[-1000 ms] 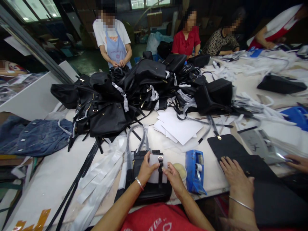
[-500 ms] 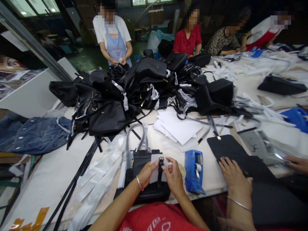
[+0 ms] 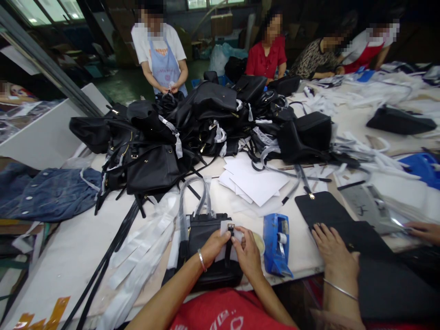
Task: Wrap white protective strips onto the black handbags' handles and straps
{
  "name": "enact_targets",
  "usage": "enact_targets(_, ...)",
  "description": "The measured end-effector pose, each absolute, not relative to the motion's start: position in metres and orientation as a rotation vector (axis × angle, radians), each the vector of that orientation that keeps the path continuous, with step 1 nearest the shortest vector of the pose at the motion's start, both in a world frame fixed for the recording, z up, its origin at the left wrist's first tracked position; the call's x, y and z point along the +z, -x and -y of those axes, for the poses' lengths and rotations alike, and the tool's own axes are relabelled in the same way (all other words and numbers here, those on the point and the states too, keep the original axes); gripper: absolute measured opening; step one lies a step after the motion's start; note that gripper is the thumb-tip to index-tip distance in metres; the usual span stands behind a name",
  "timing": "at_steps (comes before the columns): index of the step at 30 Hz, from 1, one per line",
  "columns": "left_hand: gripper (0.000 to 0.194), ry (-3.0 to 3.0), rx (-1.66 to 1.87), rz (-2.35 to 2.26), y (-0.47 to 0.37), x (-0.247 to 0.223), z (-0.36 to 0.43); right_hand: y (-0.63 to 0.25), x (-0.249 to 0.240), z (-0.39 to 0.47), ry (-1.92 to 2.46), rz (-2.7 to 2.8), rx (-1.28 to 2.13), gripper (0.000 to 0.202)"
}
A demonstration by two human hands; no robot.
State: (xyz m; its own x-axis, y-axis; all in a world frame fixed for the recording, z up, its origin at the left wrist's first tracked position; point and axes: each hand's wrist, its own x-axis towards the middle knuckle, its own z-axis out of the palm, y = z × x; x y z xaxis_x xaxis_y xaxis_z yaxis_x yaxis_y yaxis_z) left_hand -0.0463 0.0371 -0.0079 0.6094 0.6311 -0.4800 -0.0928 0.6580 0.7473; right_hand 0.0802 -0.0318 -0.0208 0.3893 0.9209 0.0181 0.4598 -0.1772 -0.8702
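Observation:
A black handbag [image 3: 202,233] lies before me at the table edge, its handles [image 3: 195,188] wrapped in clear film. On it, a short black buckle strap [image 3: 228,251] hangs over a small white sheet [image 3: 224,227]. My left hand [image 3: 216,247] is closed, thumb on the strap just below its gold buckle [image 3: 231,226]. My right hand [image 3: 248,253] pinches the strap and sheet from the other side, fingers bent. The fingertips partly hide the strap. A blue tape dispenser [image 3: 276,245] stands right of my right hand, beside a pale round roll [image 3: 257,244].
Black bags [image 3: 154,167] are heaped across the table. White sheets [image 3: 256,181] and white strips [image 3: 144,243] lie nearer. At right, a co-worker's hand [image 3: 335,247] rests on a black panel [image 3: 367,243]. A denim garment [image 3: 51,192] lies at left. Several people work opposite.
My left hand has moved slightly right and up along the strap, thumb now just under the buckle. The white sheet shows narrower beside it. My right hand stays close to the strap.

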Motion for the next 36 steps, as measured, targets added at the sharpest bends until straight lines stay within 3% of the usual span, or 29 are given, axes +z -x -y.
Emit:
enact_targets(14, 0.044, -0.813, 0.416, -0.822, 0.046, -0.012, -0.039, -0.079, -0.02, 0.034, 1.814, 1.208, 0.756, 0.034)
enact_targets(21, 0.043, -0.798, 0.458, -0.926, 0.045, -0.015, -0.037, -0.103, -0.028, 0.034, 1.558, 0.701, 1.186, 0.058)
enact_targets(27, 0.048, -0.774, 0.447, -0.835, 0.04, -0.011, -0.034, -0.112, -0.033, 0.022, 1.286, 0.602, 1.573, 0.043)
enact_targets(36, 0.04, -1.046, 0.348, -0.86, 0.038, -0.016, -0.04, -0.118, -0.025, 0.006, 1.38, 0.824, 1.511, 0.029)
